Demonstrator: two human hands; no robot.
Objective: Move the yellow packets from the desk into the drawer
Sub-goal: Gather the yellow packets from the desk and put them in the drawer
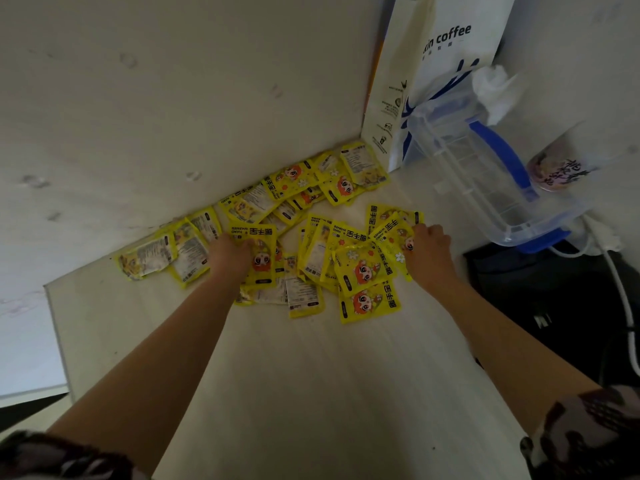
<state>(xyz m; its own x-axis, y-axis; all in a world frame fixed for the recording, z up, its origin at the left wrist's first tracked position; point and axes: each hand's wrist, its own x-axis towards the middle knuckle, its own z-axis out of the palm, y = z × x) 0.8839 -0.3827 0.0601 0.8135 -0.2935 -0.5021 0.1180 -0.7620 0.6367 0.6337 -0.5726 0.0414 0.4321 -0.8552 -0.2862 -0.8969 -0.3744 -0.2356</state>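
Reaching with both arms across the desk [311,368], I have my left hand [230,252] curled onto a yellow packet [258,252] at the near edge of the pile, fingers gripping it. My right hand [427,247] pinches another packet [398,233] from the right-hand cluster. The remaining yellow packets [294,199] lie scattered flat on the desk, stretching back along the wall [173,98]. A white coffee bag [440,64] stands in the corner, with a clear plastic box [485,174] beside it to the right.
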